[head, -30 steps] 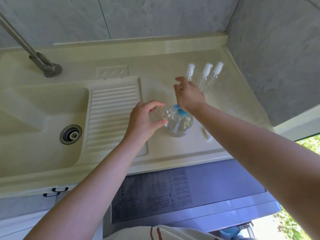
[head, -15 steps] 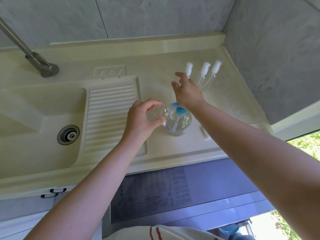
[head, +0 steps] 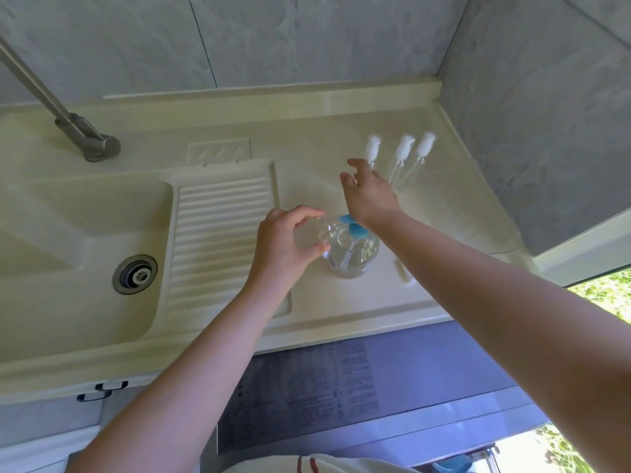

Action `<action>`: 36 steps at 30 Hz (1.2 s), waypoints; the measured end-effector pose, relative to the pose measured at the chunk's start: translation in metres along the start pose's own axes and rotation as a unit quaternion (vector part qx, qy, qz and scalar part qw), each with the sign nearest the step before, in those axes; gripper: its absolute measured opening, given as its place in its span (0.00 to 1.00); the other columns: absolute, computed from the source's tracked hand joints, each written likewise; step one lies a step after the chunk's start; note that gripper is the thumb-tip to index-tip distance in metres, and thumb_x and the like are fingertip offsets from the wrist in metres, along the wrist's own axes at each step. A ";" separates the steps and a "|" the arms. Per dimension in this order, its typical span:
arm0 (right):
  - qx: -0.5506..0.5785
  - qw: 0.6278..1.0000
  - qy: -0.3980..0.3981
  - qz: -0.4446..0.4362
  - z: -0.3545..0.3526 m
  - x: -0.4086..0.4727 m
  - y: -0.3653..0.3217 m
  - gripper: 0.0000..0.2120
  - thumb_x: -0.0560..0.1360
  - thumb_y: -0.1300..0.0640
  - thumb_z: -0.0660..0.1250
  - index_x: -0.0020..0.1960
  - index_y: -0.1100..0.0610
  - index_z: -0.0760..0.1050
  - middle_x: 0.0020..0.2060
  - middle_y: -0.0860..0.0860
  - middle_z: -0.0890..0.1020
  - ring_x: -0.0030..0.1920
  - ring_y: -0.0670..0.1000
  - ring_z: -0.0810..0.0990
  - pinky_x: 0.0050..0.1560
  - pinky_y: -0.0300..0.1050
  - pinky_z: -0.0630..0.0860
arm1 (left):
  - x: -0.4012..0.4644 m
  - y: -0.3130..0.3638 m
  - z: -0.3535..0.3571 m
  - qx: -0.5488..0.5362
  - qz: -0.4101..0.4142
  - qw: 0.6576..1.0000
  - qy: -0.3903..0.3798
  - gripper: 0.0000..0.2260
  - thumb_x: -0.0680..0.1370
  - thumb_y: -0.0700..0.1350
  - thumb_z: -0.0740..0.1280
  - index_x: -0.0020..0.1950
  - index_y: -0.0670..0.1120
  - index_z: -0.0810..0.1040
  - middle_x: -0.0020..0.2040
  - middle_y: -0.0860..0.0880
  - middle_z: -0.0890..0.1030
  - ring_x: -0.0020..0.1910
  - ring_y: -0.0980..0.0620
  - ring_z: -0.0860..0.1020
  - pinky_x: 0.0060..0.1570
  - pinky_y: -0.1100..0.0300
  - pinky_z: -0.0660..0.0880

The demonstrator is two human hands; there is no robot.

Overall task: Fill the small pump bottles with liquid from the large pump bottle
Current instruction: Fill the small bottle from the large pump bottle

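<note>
The large clear pump bottle with a blue pump head stands on the cream counter. My left hand holds a small clear bottle tilted on its side, its mouth at the blue spout. My right hand hovers above and behind the pump head, fingers spread and relaxed, holding nothing. Three white pump tops with dip tubes lie in a row on the counter just beyond my right hand.
A sink basin with a metal drain lies to the left, beside a ribbed draining board. A metal faucet rises at the back left. Grey tiled walls enclose the back and right. A grey appliance top sits below the counter.
My right hand has lifted off the blue pump head and moved back toward the white pump tops, fingers opening. My left hand keeps the small bottle at the spout.
</note>
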State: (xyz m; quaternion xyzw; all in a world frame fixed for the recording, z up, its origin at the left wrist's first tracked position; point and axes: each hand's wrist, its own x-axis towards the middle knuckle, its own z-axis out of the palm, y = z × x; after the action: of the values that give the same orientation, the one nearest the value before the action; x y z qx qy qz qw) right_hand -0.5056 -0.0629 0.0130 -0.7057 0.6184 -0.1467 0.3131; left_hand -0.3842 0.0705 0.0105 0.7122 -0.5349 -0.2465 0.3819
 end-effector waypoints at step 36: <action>-0.024 0.999 0.021 -0.039 0.002 -0.004 0.004 0.23 0.82 0.52 0.50 0.77 0.46 0.57 0.69 0.55 0.72 0.68 0.59 0.71 0.67 0.59 0.68 | -0.002 0.001 -0.005 0.010 -0.008 1.000 -0.011 0.21 0.67 0.43 0.79 0.56 0.57 0.81 0.51 0.50 0.75 0.48 0.65 0.73 0.50 0.80 0.63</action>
State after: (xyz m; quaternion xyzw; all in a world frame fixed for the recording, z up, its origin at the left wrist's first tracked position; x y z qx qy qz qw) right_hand -0.5083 -0.0587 0.0099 -0.7332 0.6004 -0.1587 0.2772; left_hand -0.3820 0.0740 0.0137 0.7174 -0.5361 -0.2520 0.3667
